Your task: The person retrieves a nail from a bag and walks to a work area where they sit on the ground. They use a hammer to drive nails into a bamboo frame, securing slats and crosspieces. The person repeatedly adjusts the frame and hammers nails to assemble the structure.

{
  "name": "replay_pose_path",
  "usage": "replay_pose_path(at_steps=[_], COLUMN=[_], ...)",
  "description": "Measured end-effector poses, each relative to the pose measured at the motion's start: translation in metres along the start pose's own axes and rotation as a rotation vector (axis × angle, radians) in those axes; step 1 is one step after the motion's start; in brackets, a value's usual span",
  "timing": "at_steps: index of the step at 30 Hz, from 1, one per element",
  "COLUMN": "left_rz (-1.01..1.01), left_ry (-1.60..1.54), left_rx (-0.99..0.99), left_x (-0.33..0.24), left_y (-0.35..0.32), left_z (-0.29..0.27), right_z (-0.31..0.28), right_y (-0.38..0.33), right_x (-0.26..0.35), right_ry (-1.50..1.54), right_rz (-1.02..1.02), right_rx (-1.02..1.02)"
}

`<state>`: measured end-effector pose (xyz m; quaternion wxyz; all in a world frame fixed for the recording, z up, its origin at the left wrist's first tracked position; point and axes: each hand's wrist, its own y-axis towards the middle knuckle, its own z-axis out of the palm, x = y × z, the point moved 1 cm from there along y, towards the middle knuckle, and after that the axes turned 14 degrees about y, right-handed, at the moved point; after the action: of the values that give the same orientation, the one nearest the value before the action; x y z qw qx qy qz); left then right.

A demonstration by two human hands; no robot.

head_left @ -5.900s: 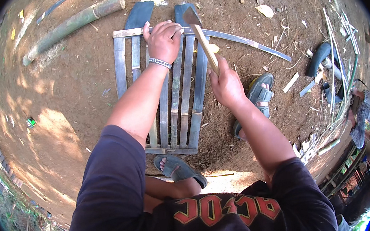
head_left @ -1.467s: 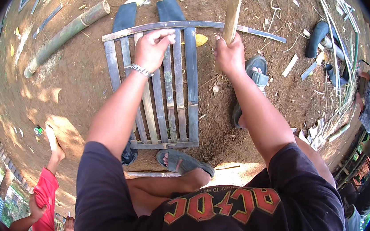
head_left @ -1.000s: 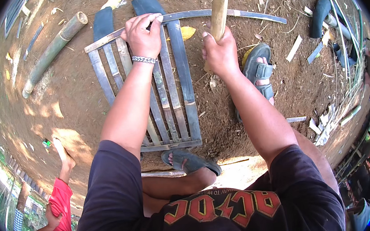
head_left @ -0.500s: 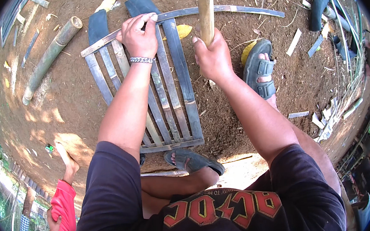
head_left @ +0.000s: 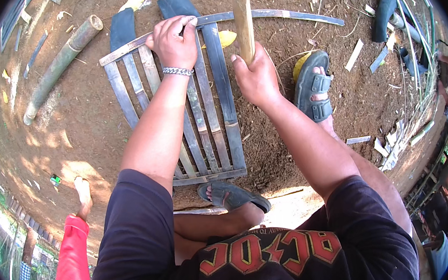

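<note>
A frame of bamboo slats (head_left: pixel 194 113) lies on the soil in front of me. Across its far end runs a long, thin bamboo strip (head_left: pixel 298 14), which sticks out well past the right side. My left hand (head_left: pixel 174 43) rests on this strip with its fingers drawn together; thumb and forefinger pinch at the strip above a slat, and anything tiny between them is not discernible. My right hand (head_left: pixel 257 77) is wrapped around the wooden handle of a hammer (head_left: pixel 243 22), held upright to the right of the frame. Its dark metal head is at the top edge of the view.
Dark half-round bamboo pieces (head_left: pixel 177 4) lie under the frame's far end. A thick bamboo pole (head_left: pixel 61 69) is at left, near another person's red-clothed leg (head_left: pixel 72 257). My sandalled foot (head_left: pixel 313 87) stands right of the frame. Bamboo offcuts (head_left: pixel 389 143) and long strips lie farther right.
The hammer and my right hand have shifted slightly left and nearer, showing more of the hammer head. My left hand stays on the strip. The other person's leg at left has moved.
</note>
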<state>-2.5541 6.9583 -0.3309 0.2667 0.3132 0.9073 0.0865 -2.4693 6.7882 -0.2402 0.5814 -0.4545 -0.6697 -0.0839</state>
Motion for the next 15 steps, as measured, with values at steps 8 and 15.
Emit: replay_pose_path(at_steps=[8,15], left_rz=[-0.006,0.014], left_ry=[-0.002,0.030], left_rx=[0.004,-0.007], left_x=[-0.0031,-0.0028], left_y=[0.0011,0.0002], left_z=[-0.0021,-0.0020], right_z=[0.0005,-0.0016], right_y=[-0.0017,-0.0035], right_x=[-0.0035,-0.0015], right_ry=[-0.007,-0.062], right_rz=[-0.012,-0.003], right_rx=[0.008,0.035])
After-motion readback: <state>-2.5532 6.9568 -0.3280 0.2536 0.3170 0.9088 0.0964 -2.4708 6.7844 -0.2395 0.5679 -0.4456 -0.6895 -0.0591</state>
